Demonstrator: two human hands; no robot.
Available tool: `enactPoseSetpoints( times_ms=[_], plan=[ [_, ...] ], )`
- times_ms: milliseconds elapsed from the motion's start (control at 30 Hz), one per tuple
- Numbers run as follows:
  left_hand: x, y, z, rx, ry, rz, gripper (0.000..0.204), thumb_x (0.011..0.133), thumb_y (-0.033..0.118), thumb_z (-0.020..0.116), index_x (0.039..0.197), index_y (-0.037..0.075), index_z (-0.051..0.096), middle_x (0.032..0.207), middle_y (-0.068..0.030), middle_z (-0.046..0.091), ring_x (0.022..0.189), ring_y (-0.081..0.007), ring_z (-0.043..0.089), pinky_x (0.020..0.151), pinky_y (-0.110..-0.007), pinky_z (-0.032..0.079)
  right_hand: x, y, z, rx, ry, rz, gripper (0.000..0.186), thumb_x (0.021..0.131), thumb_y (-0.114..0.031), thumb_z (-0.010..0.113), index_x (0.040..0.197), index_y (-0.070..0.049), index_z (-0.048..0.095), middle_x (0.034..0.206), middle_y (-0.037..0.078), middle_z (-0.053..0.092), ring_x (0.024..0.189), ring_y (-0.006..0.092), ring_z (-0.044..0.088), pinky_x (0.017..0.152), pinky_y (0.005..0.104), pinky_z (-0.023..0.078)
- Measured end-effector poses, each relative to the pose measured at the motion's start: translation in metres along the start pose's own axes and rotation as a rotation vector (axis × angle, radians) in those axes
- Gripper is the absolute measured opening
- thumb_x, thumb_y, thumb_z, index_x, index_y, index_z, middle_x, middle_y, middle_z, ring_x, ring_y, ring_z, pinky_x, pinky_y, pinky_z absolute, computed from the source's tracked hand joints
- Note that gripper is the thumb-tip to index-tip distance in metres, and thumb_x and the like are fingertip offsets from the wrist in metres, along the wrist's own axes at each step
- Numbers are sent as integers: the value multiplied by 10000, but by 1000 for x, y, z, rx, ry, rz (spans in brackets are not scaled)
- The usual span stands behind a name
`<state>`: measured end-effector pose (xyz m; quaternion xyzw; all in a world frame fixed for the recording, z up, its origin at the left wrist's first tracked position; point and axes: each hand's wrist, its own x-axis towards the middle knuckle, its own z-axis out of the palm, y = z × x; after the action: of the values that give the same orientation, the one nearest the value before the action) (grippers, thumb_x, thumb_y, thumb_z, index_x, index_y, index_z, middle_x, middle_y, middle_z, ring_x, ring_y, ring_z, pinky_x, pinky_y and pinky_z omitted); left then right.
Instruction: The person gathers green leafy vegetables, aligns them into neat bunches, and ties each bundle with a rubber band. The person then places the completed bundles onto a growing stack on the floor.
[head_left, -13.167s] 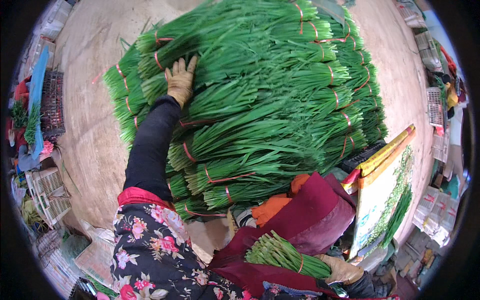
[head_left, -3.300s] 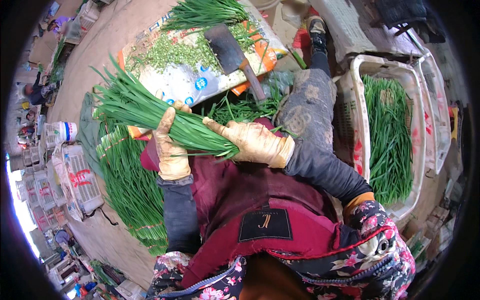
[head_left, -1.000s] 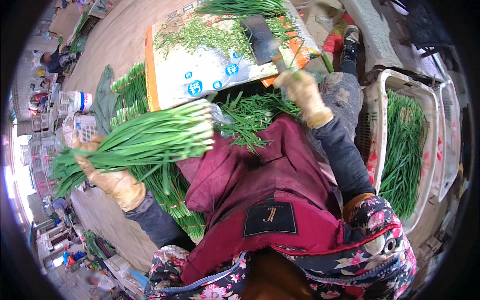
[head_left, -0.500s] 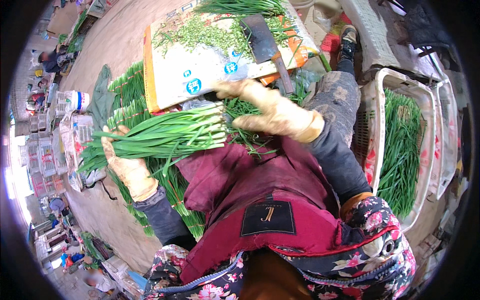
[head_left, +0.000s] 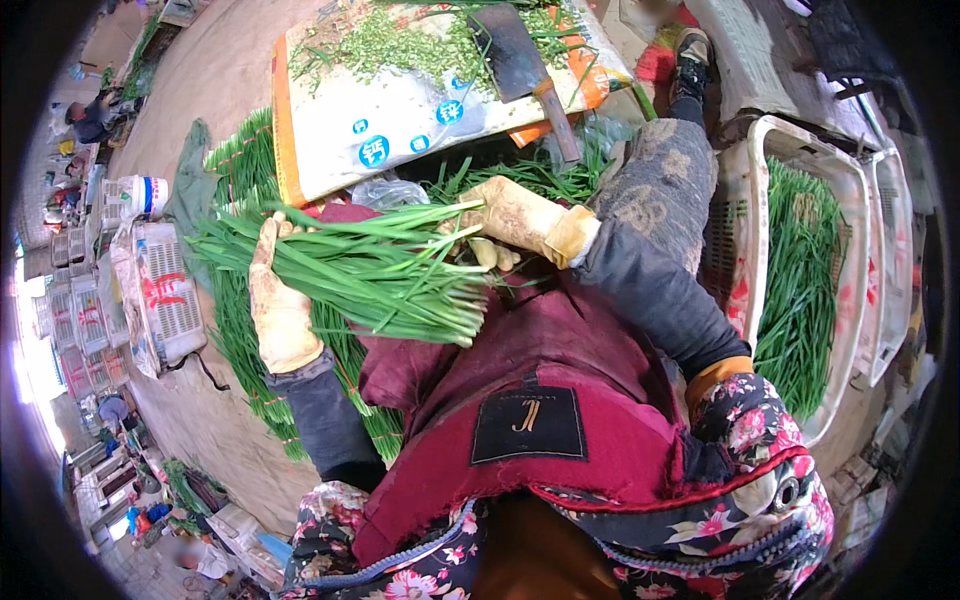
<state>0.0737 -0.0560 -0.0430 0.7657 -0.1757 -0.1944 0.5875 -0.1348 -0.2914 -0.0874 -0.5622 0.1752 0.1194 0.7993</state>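
Head view: left hand [head_left: 282,310], in a worn tan glove, is wrapped under and around the chives [head_left: 370,270], near the leafy end. Right hand [head_left: 515,215], same kind of glove, closes its fingers on the cut end of the bundle. Chives lie across the lap between the two hands, above a maroon apron [head_left: 520,400].

Handling, as a guess: light, soft, limp stalks, smooth and a bit slippery, easy to bruise or bend. The loose bundle splays unless gripped round the middle, so two holds, one near each end, look best.

Beyond the right hand: a flat white and orange sack [head_left: 400,110] strewn with green trimmings, and on it a cleaver [head_left: 515,65] with a dull steel blade and wooden handle. Right of the right hand: a white plastic crate [head_left: 760,200] with slotted walls, full of chives. Under and left of the left hand: more tied bundles [head_left: 240,330] on the dirt ground.
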Motion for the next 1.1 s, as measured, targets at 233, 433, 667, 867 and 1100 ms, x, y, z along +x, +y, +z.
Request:
enactPoseSetpoints(
  times_ms=[233, 433, 667, 867, 1100],
  plan=[
    [2, -3, -23, 338, 61, 54, 214, 950, 206, 566, 1051, 20, 602, 922, -59, 661, 872, -157, 626, 816, -329, 515, -55, 26, -63, 179, 408, -57, 292, 974, -299, 554, 856, -48, 646, 493, -59, 392, 383, 78, 302, 350, 258, 242],
    [18, -42, -46, -44, 71, -146, 296, 1025, 115, 444, 1290, 22, 539, 1138, -71, 639, 1010, -197, 630, 887, -342, 527, -37, 31, -56, -167, 453, -657, 248, 963, -47, 530, 1181, -36, 649, 1028, 85, 666, 1019, 201, 626, 953, 318, 475],
    [-1, -46, -21, -175, 76, -253, 357, 1038, 165, 431, 1337, -17, 500, 1266, -109, 593, 1135, -211, 589, 1024, -328, 452, -2, -31, -1, -1103, 360, -991, 608, 797, -47, 665, 1356, -262, 564, 1236, 130, 600, 1160, 344, 551, 998, 402, 438],
    [5, -66, -25, -189, 105, -253, 432, 1038, 188, 427, 1392, -59, 434, 1408, -153, 515, 1270, -223, 516, 1099, -320, 385, 6, -22, 6, -543, 176, -839, 219, 876, -175, 623, 1047, -68, 708, 997, 108, 695, 923, 217, 650, 824, 337, 504],
    [-7, -61, -32, -240, 79, -213, 401, 987, 178, 525, 1312, -57, 516, 1255, -139, 615, 1152, -219, 584, 1004, -299, 443, -44, 15, -74, 64, 184, -493, 298, 948, -257, 619, 1051, 17, 675, 916, 112, 698, 776, 163, 637, 724, 311, 517]
  ],
)
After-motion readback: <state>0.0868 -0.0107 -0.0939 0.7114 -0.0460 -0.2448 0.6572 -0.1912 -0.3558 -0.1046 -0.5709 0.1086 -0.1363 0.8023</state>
